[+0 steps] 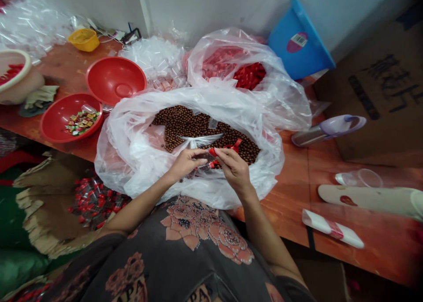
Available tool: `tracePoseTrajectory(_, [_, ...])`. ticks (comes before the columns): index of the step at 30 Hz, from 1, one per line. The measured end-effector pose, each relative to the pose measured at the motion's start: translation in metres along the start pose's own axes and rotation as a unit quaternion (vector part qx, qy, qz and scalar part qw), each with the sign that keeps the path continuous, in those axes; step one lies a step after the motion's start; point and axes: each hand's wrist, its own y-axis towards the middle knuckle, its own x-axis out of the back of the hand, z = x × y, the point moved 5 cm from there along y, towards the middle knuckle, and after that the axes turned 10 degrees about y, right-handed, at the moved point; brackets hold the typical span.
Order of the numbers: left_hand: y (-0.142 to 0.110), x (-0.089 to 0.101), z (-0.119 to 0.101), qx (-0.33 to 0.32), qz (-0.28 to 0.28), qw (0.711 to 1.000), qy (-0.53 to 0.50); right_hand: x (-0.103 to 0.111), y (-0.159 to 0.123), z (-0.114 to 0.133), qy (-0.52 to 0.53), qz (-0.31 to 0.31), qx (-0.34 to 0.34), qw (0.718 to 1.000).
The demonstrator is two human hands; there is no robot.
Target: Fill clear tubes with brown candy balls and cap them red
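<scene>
Over the open plastic bag point(132, 130) of small brown balls point(185, 123), my two hands meet at a small clear plastic container point(209, 157). My left hand point(187, 163) is closed on the container's side, thumb and fingers pinching it. With thumb and forefinger, my right hand point(234, 167) pinches a small red cap point(212, 152) at the container's top end. Whether the cap is seated cannot be made out. More red plastic pieces point(237, 145) lie on the balls just behind my right hand. My fingers partly hide the container.
Behind stands another bag with red pieces point(249, 75), beside a blue bucket point(297, 42). Red bowls point(115, 72) and clear containers point(158, 59) are at the back left. A cardboard box point(49, 205) of red-capped containers sits below left. A tumbler point(310, 134) lies right.
</scene>
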Motion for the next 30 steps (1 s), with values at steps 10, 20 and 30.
tracePoseTrajectory(10, [-0.006, 0.001, -0.009, -0.034, -0.016, 0.999, 0.032, 0.004, -0.009, 0.004, -0.002, -0.037, 0.000, 0.999])
tracePoseTrajectory(20, [-0.002, -0.005, -0.005, -0.046, 0.002, 0.999, -0.014, -0.004, -0.012, 0.003, -0.064, -0.005, -0.002, 0.998])
tracePoseTrajectory(30, [-0.003, -0.051, 0.027, 0.149, 0.007, 0.952, -0.268, -0.036, -0.018, 0.002, -0.086, 0.074, 0.022, 0.993])
